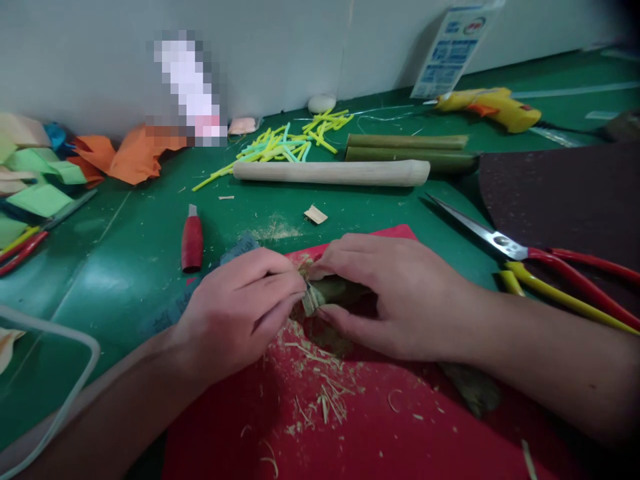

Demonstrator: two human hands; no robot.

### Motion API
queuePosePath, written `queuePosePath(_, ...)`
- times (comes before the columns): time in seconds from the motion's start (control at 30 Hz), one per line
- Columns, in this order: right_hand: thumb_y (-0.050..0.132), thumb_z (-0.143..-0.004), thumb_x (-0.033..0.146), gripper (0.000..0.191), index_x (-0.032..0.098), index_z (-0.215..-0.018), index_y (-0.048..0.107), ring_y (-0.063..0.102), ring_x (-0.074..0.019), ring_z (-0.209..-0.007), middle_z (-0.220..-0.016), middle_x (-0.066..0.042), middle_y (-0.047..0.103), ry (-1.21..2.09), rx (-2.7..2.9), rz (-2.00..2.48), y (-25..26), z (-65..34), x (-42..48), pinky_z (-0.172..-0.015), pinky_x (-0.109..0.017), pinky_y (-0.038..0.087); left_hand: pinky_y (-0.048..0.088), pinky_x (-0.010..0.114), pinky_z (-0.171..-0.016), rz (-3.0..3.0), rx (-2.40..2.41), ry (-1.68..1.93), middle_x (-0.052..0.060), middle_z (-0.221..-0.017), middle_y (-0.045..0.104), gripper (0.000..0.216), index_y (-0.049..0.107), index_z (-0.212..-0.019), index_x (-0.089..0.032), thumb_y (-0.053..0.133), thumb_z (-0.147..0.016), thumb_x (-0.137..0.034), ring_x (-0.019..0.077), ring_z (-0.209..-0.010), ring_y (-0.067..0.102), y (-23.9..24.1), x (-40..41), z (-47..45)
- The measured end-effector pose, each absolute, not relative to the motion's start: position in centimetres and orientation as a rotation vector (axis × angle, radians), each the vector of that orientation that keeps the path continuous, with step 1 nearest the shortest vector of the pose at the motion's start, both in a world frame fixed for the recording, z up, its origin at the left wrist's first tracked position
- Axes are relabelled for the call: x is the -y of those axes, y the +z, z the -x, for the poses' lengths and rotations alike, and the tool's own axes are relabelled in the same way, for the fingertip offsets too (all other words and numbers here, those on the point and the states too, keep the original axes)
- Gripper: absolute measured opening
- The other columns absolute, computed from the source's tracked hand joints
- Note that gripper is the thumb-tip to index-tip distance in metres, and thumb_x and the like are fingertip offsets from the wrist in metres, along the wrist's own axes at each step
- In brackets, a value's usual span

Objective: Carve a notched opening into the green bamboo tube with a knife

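A short green bamboo piece (pixel 336 291) lies low over a red mat (pixel 400 413), partly hidden by my fingers. My right hand (pixel 400 293) is closed round it, thumb on the near side and fingers on the far side. At the piece's left end, my left hand (pixel 250 303) is closed in a pinch; what its fingertips hold is hidden. Pale shavings (pixel 327 393) and dust are scattered on the mat beneath. A red-handled knife (pixel 192 243) with a short blade stands left of my hands. Blue-grey cloth or paper (pixel 173 317) shows behind my left wrist.
A peeled bamboo length (pixel 330 173) lies beyond my hands, before green bamboo tubes (pixel 410 155) and yellow sticks (pixel 273 143). Red-handled scissors (pixel 505 243) point inward at right. A yellow glue gun (pixel 493 109) lies farther back. Orange paper (pixel 140 157) is at left.
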State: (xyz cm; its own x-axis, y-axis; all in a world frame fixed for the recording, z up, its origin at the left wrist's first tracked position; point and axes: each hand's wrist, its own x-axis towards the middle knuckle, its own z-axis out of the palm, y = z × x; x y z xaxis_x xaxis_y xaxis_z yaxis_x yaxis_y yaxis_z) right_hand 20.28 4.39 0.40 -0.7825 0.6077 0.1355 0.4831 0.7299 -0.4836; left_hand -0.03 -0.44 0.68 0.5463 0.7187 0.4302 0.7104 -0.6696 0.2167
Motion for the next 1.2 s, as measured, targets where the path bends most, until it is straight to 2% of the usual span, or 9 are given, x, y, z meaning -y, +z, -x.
queuePosePath(0.27,0.051,-0.079,0.035,0.023,0.021,-0.093,0.062,0.055,-0.0208,-0.088,-0.088,-0.004,0.062,0.651,2.655,0.848,0.43,-20.11,-4.54,-0.072,-0.033,0.042,0.047,0.022,-0.073,-2.770,-1.204,0.758,0.003,-0.086,0.063,0.009,0.063,-0.083,-0.015,0.054,-0.083,-0.012,0.0111,-0.079,0.058,0.76,0.77,0.01)
queuePosePath(0.43,0.051,-0.081,0.034,0.021,0.022,-0.094,0.062,0.055,-0.0204,-0.089,-0.090,-0.004,0.062,0.674,2.654,0.807,0.40,-20.28,-4.51,-0.073,-0.033,0.041,0.048,0.024,-0.069,-2.809,-1.186,0.664,0.004,-0.090,0.064,0.013,0.063,-0.090,-0.016,0.051,-0.085,-0.014,0.0130,-0.081,0.059,0.71,0.92,-0.07)
queuePosePath(0.57,0.052,-0.080,0.035,0.021,0.021,-0.092,0.062,0.056,-0.0206,-0.087,-0.088,-0.004,0.062,0.664,2.646,0.842,0.46,-20.28,-4.47,-0.071,-0.032,0.042,0.047,0.024,-0.070,-2.787,-1.198,0.732,0.004,-0.086,0.064,0.011,0.063,-0.083,-0.014,0.052,-0.084,-0.012,0.0125,-0.078,0.058,0.70,0.74,-0.13)
queuePosePath(0.67,0.053,-0.079,0.034,0.020,0.021,-0.091,0.062,0.055,-0.0203,-0.086,-0.087,-0.004,0.062,0.675,2.648,0.842,0.51,-20.23,-4.47,-0.071,-0.032,0.041,0.046,0.024,-0.066,-2.792,-1.161,0.675,0.005,-0.086,0.063,0.013,0.063,-0.083,-0.013,0.050,-0.084,-0.011,0.0126,-0.076,0.058,0.71,0.62,-0.17)
queuePosePath(0.83,0.053,-0.079,0.035,0.021,0.020,-0.092,0.062,0.055,-0.0199,-0.085,-0.087,-0.004,0.062,0.664,2.638,0.833,0.56,-20.14,-4.54,-0.070,-0.032,0.041,0.047,0.024,-0.070,-2.789,-1.203,0.738,0.004,-0.084,0.063,0.012,0.063,-0.081,-0.013,0.052,-0.084,-0.011,0.0128,-0.077,0.058,0.81,0.68,-0.26)
queuePosePath(0.97,0.055,-0.077,0.034,0.019,0.021,-0.089,0.062,0.055,-0.0199,-0.085,-0.086,-0.004,0.061,0.687,2.638,0.852,0.50,-20.20,-4.56,-0.070,-0.031,0.041,0.048,0.024,-0.063,-2.811,-1.150,0.625,0.006,-0.087,0.064,0.016,0.063,-0.085,-0.014,0.048,-0.086,-0.013,0.0137,-0.077,0.060,0.85,0.83,-0.32)
queuePosePath(1.2,0.056,-0.077,0.034,0.018,0.021,-0.089,0.062,0.055,-0.0189,-0.087,-0.087,-0.003,0.062,0.695,2.628,0.841,0.49,-20.34,-4.46,-0.072,-0.030,0.041,0.048,0.024,-0.071,-2.775,-1.169,0.731,0.004,-0.085,0.063,0.012,0.063,-0.081,-0.014,0.052,-0.085,-0.012,0.0121,-0.078,0.058,0.58,0.42,-0.01)
